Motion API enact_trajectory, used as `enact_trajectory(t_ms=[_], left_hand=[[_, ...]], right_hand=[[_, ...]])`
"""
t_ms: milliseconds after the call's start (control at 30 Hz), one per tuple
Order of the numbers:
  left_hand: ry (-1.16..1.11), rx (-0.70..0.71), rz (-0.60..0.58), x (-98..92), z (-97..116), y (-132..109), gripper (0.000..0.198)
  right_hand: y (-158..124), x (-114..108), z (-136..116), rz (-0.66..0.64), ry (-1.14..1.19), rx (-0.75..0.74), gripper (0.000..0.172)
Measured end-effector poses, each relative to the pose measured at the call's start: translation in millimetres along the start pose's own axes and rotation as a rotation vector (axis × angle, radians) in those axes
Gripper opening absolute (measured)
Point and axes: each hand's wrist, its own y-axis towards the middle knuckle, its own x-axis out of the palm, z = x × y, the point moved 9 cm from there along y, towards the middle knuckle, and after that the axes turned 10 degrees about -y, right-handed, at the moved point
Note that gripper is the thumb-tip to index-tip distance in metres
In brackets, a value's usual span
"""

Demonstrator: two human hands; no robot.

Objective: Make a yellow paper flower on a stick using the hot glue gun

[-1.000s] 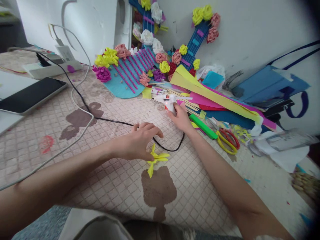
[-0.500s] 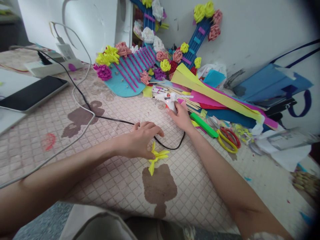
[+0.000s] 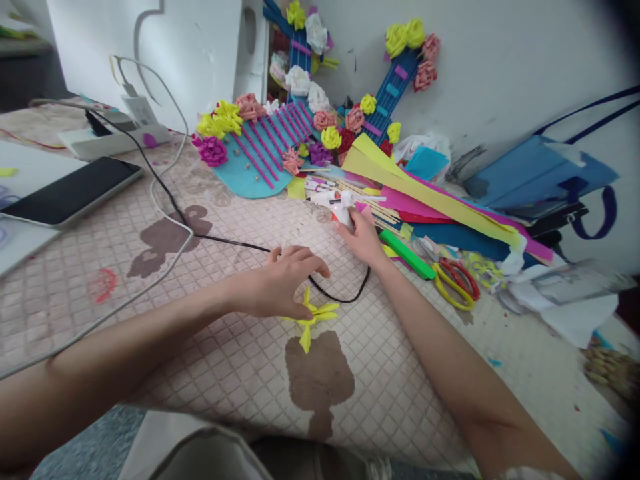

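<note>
My left hand [image 3: 277,283] hovers palm-down at the middle of the table, thumb and fingers apart. Its thumb is at a small yellow paper flower [image 3: 311,320] with pointed petals, part of which is hidden beneath the hand. Farther off, my right hand [image 3: 365,239] is closed round the handle of a white hot glue gun [image 3: 340,200], whose red light shows and whose nozzle points left. A clear glue stick sticks out of its back. The gun's black cord [image 3: 230,240] passes behind my left hand and loops near my right wrist.
A green box-cutter-like tool [image 3: 407,255] and scissors [image 3: 455,283] lie right of my right hand. Behind are coloured paper sheets [image 3: 435,190] and a flower-decorated blue paper guitar [image 3: 250,173]. A phone [image 3: 75,190], a power strip [image 3: 110,140] and a white cable [image 3: 165,257] are at left.
The camera view has shifted slightly. My left hand stays over the yellow flower and my right hand stays on the glue gun, both almost still.
</note>
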Motion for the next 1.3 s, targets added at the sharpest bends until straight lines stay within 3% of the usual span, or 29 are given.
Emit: enact_trajectory(t_ms=[333, 633, 767, 933, 1033, 1300], left_hand=[[-0.017, 0.035, 0.078, -15.1, -2, -1, 0.035], [0.226, -0.040, 0.336, -39.6, -15, 1, 0.020], [0.210, -0.044, 0.342, -45.5, -23, 4, 0.009], [0.211, -0.050, 0.331, -48.3, -22, 4, 0.012], [0.241, -0.051, 0.319, -46.7, -19, 3, 0.013], [0.245, -0.069, 0.334, -48.3, -21, 2, 0.013]], right_hand=[[1, -1, 4, -0.007, 0.013, 0.016, 0.033], [7, 0, 8, -0.021, 0.077, 0.075, 0.035], [12, 1, 3, -0.023, 0.064, 0.048, 0.026], [18, 5, -13, -0.064, 0.090, -0.028, 0.034], [20, 13, -21, -0.138, 0.097, -0.080, 0.029], [23, 16, -16, -0.199, 0.102, -0.091, 0.036]])
